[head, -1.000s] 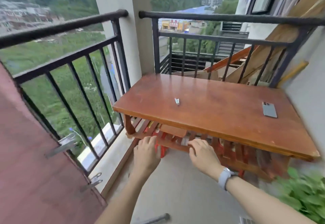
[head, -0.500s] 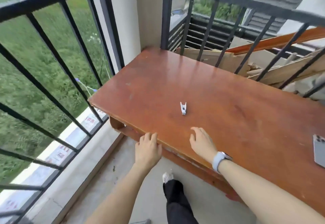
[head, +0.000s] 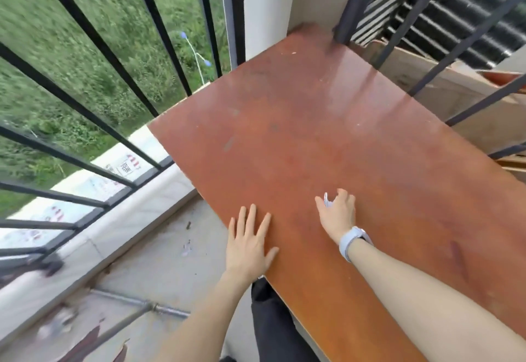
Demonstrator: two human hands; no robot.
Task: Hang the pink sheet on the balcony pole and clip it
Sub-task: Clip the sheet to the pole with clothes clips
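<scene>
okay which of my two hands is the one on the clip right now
Your right hand, the one with the watch, curls its fingers round the small white clip. Your left hand just lies flat on the table edge.

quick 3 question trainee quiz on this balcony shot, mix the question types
1. True or false: the left hand lies flat with straight fingers on the reddish-brown wooden table.
2. What is the right hand closing its fingers on? A) small white plastic clip B) grey phone C) black railing bar
3. Fill in: the right wrist wears a pale blue ____.

Key: 1 true; 2 A; 3 watch
</scene>
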